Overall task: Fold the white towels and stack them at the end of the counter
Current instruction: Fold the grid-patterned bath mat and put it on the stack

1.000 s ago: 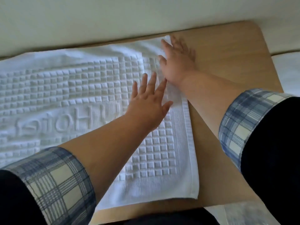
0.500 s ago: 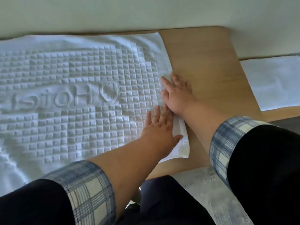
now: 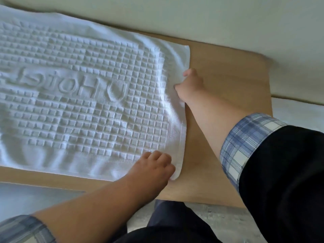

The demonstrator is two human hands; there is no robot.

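A white towel (image 3: pixel 84 95) with a raised grid pattern and embossed lettering lies flat over most of the wooden counter (image 3: pixel 228 81). My left hand (image 3: pixel 154 165) has its fingers curled over the towel's near right corner and grips it. My right hand (image 3: pixel 190 85) pinches the towel's right edge about halfway along, and the cloth bunches a little under the fingers. Both forearms reach in from the bottom right, with rolled plaid cuffs over dark sleeves.
The counter's bare wood runs right of the towel to its rounded end (image 3: pixel 263 60). A pale wall (image 3: pixel 192 18) rises behind. A white surface (image 3: pixel 301 113) lies past the counter's right end. Grey floor (image 3: pixel 210 218) shows below the near edge.
Both hands went from lying flat on the towel to curling onto its right edge. The left hand slid to the near corner, and the view shifted right.
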